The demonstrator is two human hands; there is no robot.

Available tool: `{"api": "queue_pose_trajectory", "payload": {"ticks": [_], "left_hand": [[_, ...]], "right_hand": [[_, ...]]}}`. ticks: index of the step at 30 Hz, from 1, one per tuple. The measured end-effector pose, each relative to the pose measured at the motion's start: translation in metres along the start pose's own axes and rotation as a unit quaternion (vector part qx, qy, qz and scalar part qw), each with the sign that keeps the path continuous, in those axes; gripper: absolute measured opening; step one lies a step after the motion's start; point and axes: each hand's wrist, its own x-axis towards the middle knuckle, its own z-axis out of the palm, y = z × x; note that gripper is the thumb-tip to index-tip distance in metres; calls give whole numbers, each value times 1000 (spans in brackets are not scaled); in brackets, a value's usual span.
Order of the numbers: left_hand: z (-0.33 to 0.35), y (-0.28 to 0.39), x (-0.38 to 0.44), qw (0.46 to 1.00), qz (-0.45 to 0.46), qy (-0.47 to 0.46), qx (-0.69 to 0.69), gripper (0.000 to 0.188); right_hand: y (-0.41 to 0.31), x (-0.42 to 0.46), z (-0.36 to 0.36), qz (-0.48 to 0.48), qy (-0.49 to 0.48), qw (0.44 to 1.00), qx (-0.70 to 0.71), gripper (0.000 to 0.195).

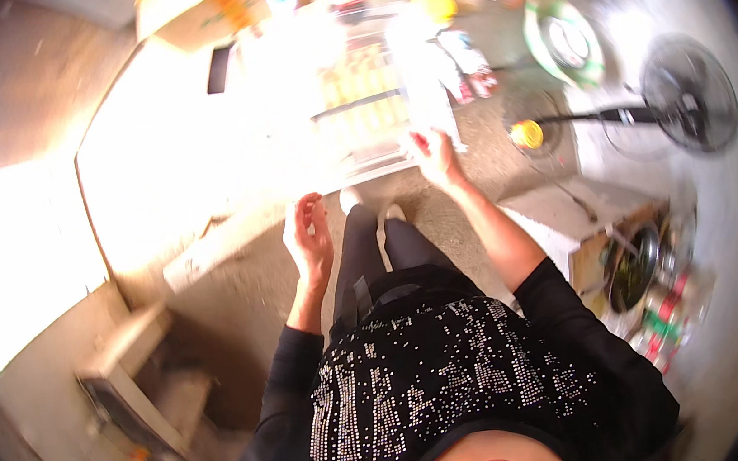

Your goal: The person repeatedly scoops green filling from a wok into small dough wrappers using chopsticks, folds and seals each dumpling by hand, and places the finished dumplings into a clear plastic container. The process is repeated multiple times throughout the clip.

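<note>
My left hand (308, 234) hangs in the air over the floor, fingers loosely curled, with nothing visible in it. Close to the near right corner of a pale-edged tray or rack (376, 169) is my right hand (436, 158). Blur and glare hide whether its fingertips touch that edge or hold anything. Rows of yellowish pieces (362, 81) lie in the tray, crossed by a dark bar (358, 103). Strong light washes out the tray's left side. A dark flat rectangular object (221, 68) lies farther back on the left.
A standing fan (688, 95) rises at the right, near a green-rimmed basin (562, 41). A low cabinet (578, 206) stands nearer, with a pan (632, 265) and plastic bottles (665, 313) beside it. Wooden step-like pieces (125, 340) are at left. A cardboard box (195, 25) sits behind.
</note>
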Motion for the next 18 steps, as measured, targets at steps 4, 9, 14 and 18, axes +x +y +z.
{"api": "queue_pose_trajectory", "payload": {"ticks": [4, 9, 14, 18], "left_hand": [[63, 39, -22, 986, 43, -158, -20, 13], [150, 66, -112, 928, 105, -356, 5, 14], [239, 55, -252, 825, 149, -545, 1, 19], [300, 62, -385, 726, 219, -652, 5, 18]], "right_hand": [[19, -105, -34, 98, 88, 991, 20, 15], [93, -280, -71, 142, 247, 956, 67, 25], [144, -466, -125, 256, 381, 887, 48, 29], [204, -614, -149, 278, 547, 790, -23, 33]]}}
